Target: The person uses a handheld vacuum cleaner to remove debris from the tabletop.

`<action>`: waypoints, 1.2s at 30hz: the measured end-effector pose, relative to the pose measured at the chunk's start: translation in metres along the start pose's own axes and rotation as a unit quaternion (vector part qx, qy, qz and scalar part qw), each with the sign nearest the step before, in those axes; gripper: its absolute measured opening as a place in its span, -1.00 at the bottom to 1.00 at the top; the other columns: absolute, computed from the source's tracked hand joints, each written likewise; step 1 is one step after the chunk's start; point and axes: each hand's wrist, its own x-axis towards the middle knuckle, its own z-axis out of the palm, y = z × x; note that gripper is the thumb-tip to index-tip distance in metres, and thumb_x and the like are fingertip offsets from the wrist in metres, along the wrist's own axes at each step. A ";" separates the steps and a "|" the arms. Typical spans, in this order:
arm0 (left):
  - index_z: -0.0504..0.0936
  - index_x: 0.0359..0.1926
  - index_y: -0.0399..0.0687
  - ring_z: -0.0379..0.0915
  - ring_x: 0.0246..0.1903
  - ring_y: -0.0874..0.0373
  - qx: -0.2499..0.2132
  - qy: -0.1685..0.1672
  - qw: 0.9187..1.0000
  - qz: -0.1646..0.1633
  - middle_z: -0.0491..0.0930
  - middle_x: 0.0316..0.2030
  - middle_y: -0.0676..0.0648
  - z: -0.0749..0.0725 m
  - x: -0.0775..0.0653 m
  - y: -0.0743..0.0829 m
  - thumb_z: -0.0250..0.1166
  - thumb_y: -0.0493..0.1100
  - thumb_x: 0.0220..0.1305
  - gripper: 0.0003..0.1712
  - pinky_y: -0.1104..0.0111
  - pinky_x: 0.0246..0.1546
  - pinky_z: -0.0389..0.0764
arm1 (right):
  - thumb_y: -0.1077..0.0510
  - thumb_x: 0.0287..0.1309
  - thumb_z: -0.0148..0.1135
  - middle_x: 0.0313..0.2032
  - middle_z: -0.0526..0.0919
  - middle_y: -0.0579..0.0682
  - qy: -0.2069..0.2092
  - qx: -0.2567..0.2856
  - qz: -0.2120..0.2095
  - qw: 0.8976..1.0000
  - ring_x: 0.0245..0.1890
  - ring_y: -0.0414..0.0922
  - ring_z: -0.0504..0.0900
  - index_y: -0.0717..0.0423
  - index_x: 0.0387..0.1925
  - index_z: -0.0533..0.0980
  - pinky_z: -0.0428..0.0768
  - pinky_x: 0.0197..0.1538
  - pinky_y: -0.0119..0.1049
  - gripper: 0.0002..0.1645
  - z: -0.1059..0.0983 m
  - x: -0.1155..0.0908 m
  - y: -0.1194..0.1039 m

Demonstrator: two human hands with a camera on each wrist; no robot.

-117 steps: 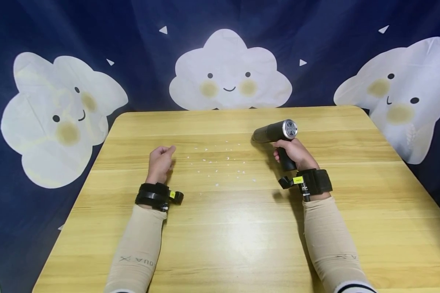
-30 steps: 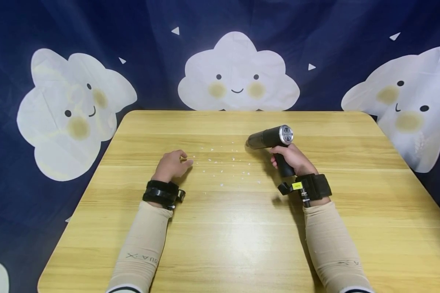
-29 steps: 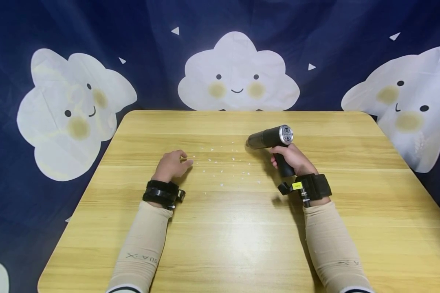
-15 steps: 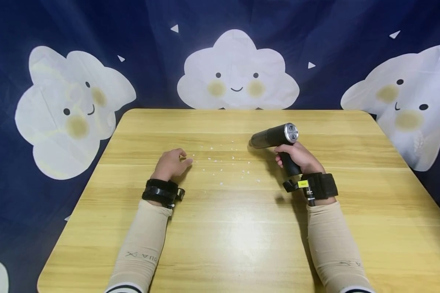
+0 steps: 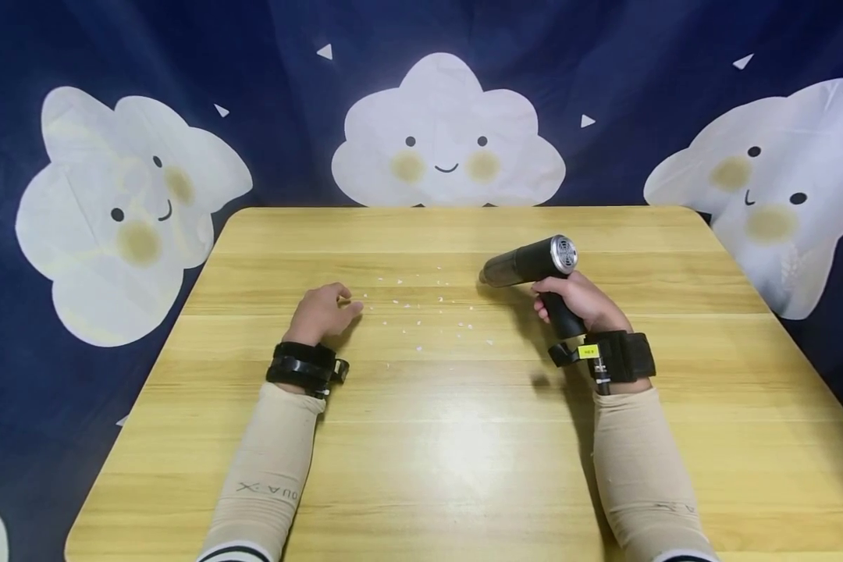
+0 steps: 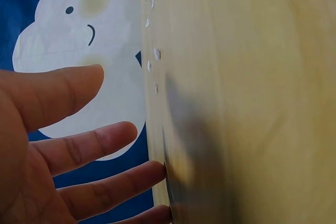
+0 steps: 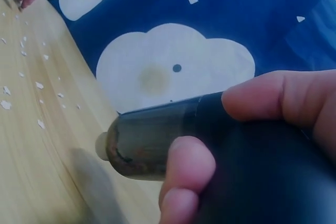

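In the head view my right hand (image 5: 579, 300) grips the handle of a black handheld vacuum cleaner (image 5: 527, 263). Its round silver grille faces right, and its nozzle points left over the table. The right wrist view shows the vacuum's see-through dust cup (image 7: 152, 140) and pale nozzle tip, with a thumb and fingertips around the dark body. Small white scraps (image 5: 418, 349) lie scattered between my hands. My left hand (image 5: 321, 314) is left of them with nothing in it. In the left wrist view its fingers (image 6: 110, 187) are spread and loose, two fingertips right at the tabletop.
The light wooden table (image 5: 421, 468) has rounded corners and a far edge close to a dark blue curtain (image 5: 281, 117) printed with white clouds. A black wrist strap with a camera (image 5: 302, 368) sits on my left wrist, another strap (image 5: 621, 355) on my right.
My left hand was loosely curled several seconds ago, then opened with its fingers toward the scraps. Over the last second my right hand shifted the vacuum cleaner slightly right. The scraps look unmoved.
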 end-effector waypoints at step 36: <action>0.44 0.11 -0.24 0.37 0.07 -0.25 -0.006 0.005 1.000 -0.006 0.48 0.12 -0.33 0.000 -0.002 0.001 0.13 0.06 0.34 -0.49 -0.10 0.10 0.41 | 0.10 0.28 0.14 -0.45 0.59 0.04 0.090 -0.246 -0.062 0.963 -0.43 -0.03 0.58 0.34 -0.05 0.39 0.54 -0.33 -0.28 -0.62 -0.015 -0.025 -0.010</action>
